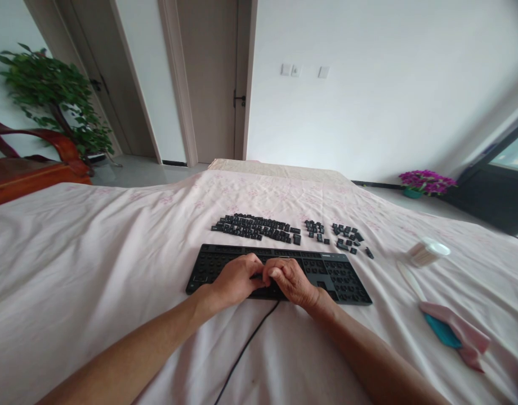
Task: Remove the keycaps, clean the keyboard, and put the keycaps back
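A black keyboard [323,279] with its keycaps taken off lies on the pink cloth, its cable [247,347] running toward me. My left hand [239,277] rests over the middle of the keyboard, fingers curled and pointing down. Right beside it, almost touching, my right hand [290,280] is also curled over the keyboard with its fingers pressed together. Whatever the fingertips pinch or press on is hidden. Behind the keyboard lie loose black keycaps [254,228] in rows, with smaller groups of keycaps [316,229] farther right.
On the right stands a clear round container [428,251] with white contents. Nearer lie a long white strip or handle [411,281], a pink cloth [457,326] and a teal piece [441,331]. The tablecloth [94,281] is wrinkled. A wooden chair [39,163] stands left.
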The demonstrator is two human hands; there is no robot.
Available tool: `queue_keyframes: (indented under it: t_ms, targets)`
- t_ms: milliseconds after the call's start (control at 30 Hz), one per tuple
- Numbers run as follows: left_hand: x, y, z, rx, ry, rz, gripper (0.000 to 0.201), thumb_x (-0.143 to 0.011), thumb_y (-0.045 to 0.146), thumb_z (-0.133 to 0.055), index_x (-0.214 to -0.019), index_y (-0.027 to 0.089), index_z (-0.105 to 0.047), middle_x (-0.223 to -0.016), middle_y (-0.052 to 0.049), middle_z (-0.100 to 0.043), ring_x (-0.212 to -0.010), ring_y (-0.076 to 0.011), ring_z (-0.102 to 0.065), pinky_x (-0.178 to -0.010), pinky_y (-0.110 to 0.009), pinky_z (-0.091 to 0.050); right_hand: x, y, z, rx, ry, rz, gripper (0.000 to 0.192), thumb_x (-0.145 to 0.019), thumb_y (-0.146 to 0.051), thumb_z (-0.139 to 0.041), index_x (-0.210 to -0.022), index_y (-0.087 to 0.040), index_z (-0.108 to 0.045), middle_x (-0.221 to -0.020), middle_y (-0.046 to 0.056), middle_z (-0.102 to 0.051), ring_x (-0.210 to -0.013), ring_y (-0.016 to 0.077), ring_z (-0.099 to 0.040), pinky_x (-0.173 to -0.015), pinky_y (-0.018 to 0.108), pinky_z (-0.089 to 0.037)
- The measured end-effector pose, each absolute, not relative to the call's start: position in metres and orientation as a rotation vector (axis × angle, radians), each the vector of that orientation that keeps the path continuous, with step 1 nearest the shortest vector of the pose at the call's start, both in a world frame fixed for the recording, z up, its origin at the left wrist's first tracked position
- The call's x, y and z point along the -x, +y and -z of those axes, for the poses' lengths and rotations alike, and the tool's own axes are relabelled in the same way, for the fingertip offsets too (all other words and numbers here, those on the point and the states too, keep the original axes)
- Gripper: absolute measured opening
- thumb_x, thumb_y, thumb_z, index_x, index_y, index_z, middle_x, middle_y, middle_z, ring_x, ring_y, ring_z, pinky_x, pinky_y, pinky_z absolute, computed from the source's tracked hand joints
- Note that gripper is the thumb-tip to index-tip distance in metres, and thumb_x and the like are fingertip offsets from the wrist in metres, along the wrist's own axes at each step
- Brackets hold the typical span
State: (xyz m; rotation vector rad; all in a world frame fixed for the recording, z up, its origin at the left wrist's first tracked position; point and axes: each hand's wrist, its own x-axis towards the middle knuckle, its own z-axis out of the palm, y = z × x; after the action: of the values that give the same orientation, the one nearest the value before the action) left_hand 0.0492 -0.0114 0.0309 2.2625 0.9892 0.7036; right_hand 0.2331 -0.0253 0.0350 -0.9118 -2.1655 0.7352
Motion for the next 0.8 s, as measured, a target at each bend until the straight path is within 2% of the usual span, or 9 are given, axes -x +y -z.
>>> queue_keyframes:
  t_ms: [200, 433, 567, 700, 800]
  targets:
    - [-0.058, -0.005, -0.021, -2.326, 0.997, -0.71, 0.015, -0.08, 0.023, -0.067, -0.066, 0.02, -0.065, -0.072, 0.002, -0.062, -0.075, -0.0142, -0.056, -0.071, -0.025, -0.039, -0.235, -0.025, -0.028, 0.843, -2.052, -0.719, 0.055, -0.099, -0.05, -0.028, -0.066, -0.019, -0.06, -0.066, 0.003, -0.062, -0.065, 0.0133, -0.058, -0.07, 0.025, -0.045]
    - [-0.059, -0.015, -0.017, -2.341, 0.915, -0.785, 0.026, -0.094, 0.029, -0.05, -0.073, 0.019, -0.063, -0.077, 0.001, -0.06, -0.077, -0.0131, -0.056, -0.072, -0.025, -0.04, -0.234, -0.03, -0.025, 0.721, -1.998, -0.577, 0.049, -0.099, -0.044, -0.031, -0.066, -0.019, -0.058, -0.064, 0.003, -0.06, -0.062, 0.0138, -0.057, -0.065, 0.026, -0.045]
    - [-0.06, -0.016, -0.018, -2.235, 0.904, -0.85, 0.022, -0.092, 0.032, -0.052, -0.077, 0.019, -0.061, -0.08, 0.001, -0.057, -0.076, -0.0124, -0.056, -0.07, -0.024, -0.041, -0.233, -0.033, -0.027, 0.72, -1.874, -0.565, 0.049, -0.1, -0.042, -0.031, -0.069, -0.019, -0.06, -0.064, 0.003, -0.06, -0.058, 0.0127, -0.055, -0.06, 0.025, -0.045]
    - [-0.059, -0.013, -0.019, -2.086, 0.898, -0.882, 0.004, -0.085, 0.021, -0.06, -0.083, 0.019, -0.062, -0.082, 0.002, -0.061, -0.078, -0.0126, -0.057, -0.072, -0.024, -0.043, -0.234, -0.033, -0.029, 0.753, -1.937, -0.397, 0.045, -0.1, -0.04, -0.03, -0.079, -0.019, -0.064, -0.071, 0.004, -0.064, -0.066, 0.0148, -0.058, -0.067, 0.028, -0.046]
    - [-0.058, -0.011, -0.018, -1.938, 0.936, -0.91, 0.015, -0.078, 0.014, -0.063, -0.092, 0.019, -0.063, -0.087, 0.0, -0.065, -0.081, -0.0136, -0.06, -0.072, -0.024, -0.046, -0.235, -0.033, -0.036, 0.785, -1.966, -0.195, 0.038, -0.1, -0.034, -0.032, -0.086, -0.021, -0.065, -0.078, 0.005, -0.067, -0.076, 0.0177, -0.059, -0.076, 0.033, -0.045]
